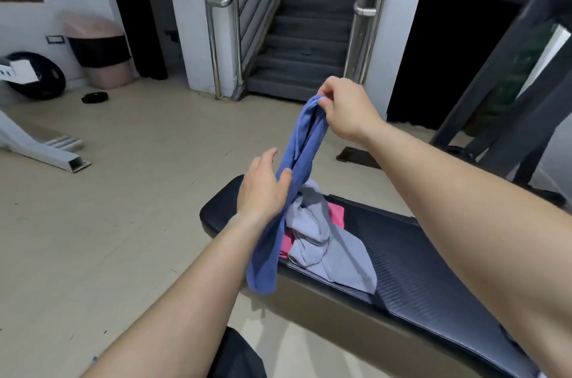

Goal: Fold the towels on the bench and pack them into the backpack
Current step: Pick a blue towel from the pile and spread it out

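Note:
A blue towel hangs bunched above the black padded bench. My right hand pinches its top corner, raised over the bench's far end. My left hand holds the towel lower down, thumb against the cloth and fingers behind it. The towel's loose end droops past the bench's near edge. On the bench lie a crumpled grey towel and, under it, a pink towel. A dark object at the bottom edge may be the backpack; I cannot tell.
Grey stairs with steel handrails rise straight ahead. A pink bin and black weight plates stand at the left wall. A white machine frame lies on the floor at left, a dark machine frame at right.

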